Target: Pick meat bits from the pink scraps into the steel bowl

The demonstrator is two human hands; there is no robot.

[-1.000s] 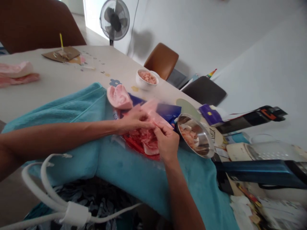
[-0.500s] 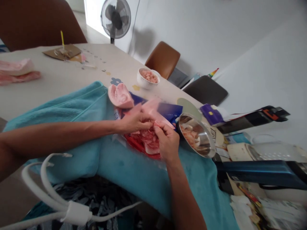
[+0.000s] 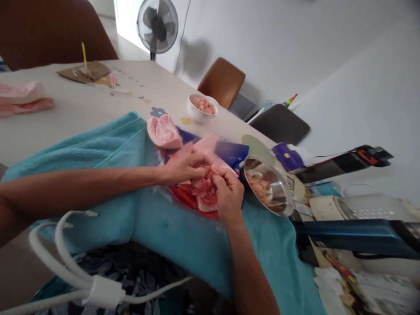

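Note:
A pink fleshy fruit piece [image 3: 202, 192] lies on a red sheet [image 3: 183, 197] over a teal towel [image 3: 98, 151]. My left hand [image 3: 183, 166] grips its upper left side with curled fingers. My right hand [image 3: 229, 197] pinches the flesh from the right, fingers closed on it. A hollowed pink rind [image 3: 163, 131] sits just behind, on a blue sheet [image 3: 231, 152]. A steel bowl [image 3: 268, 186] with pink bits stands tilted right of my right hand.
A white bowl [image 3: 201, 107] of pink pieces stands farther back on the table [image 3: 82, 109]. Pink rinds [image 3: 22, 98] lie at far left. A dark blue box [image 3: 357, 236] and clutter fill the right side. A standing fan [image 3: 158, 26] and chairs are beyond. White cables [image 3: 65, 258] hang near me.
My right hand's fingers have curled in tighter on the pink flesh and shifted slightly down. My left hand has stayed on the fruit.

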